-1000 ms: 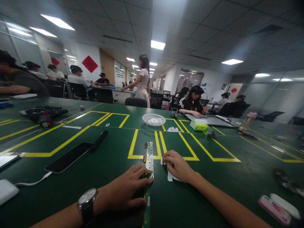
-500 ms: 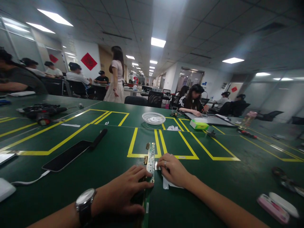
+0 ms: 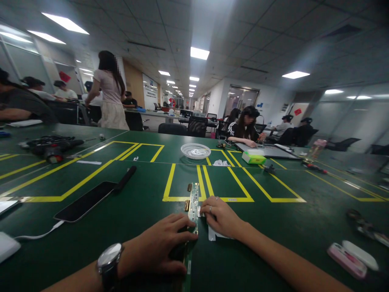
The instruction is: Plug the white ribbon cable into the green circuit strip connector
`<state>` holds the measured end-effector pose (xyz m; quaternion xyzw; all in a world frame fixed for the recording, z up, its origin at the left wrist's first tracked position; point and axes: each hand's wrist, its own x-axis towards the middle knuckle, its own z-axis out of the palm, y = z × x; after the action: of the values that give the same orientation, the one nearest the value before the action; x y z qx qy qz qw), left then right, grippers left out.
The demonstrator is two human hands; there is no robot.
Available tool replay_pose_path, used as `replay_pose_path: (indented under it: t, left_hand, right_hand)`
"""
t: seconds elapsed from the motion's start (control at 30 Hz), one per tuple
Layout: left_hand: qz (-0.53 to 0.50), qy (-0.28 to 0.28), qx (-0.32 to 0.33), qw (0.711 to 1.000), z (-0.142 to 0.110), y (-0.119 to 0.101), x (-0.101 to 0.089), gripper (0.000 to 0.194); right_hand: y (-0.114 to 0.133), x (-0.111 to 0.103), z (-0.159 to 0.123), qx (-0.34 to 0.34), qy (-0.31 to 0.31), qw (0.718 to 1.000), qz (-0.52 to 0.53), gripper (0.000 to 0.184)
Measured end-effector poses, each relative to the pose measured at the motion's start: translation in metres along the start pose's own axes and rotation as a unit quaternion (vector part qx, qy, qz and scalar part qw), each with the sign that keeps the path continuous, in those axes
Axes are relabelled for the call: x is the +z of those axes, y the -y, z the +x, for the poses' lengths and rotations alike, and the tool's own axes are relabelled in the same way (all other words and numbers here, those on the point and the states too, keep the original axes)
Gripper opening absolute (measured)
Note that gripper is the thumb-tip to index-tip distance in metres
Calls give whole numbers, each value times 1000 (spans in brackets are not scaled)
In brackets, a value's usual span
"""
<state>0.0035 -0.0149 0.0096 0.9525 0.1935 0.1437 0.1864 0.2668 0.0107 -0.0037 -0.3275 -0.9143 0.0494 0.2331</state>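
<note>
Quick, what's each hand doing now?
Left hand: open, resting on the green circuit board.
Right hand: curled at a small pale piece; grip unclear.

The left hand (image 3: 167, 243), with a watch (image 3: 108, 259) at its wrist, lays its grip across a narrow green circuit board (image 3: 193, 205), two fingertips on the strip. Just beside the board's right edge, the right hand (image 3: 220, 217) pinches a small pale piece (image 3: 199, 211), with a white strip (image 3: 212, 233) partly under it. On the green counter (image 3: 273, 243), a dark phone (image 3: 86, 202) lies to the left, a white basket (image 3: 195, 157) farther out, and a pink case (image 3: 346, 259) at the right. One person (image 3: 111, 95) stands beyond the far edge; others sit.
</note>
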Motion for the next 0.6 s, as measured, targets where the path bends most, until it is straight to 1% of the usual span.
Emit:
replay_pose_path:
  t: [0.1,0.27,0.33,0.4,0.47,0.6]
  left_hand:
    - [-8,7,-8,1000,1,-2,1,67]
    - [-37,1,-17,999,0,-3,4,71]
    - [-32,-4,-35,999,-1,1,6,80]
    - [-19,-14,-54,998,-2,6,9,94]
    - [-9,-9,-67,998,-2,11,12,103]
    - [-15,23,-65,997,-2,16,14,101]
  right_hand:
    - [2,-1,0,-3,5,1000,6,27]
    - [4,-3,1,-10,6,1000,15,28]
    - [4,-4,1,-12,7,1000,16,29]
    - [4,-3,1,-14,7,1000,18,29]
    - [4,-3,1,-16,3,1000,21,28]
    - [3,-5,1,-20,-4,999,41,27]
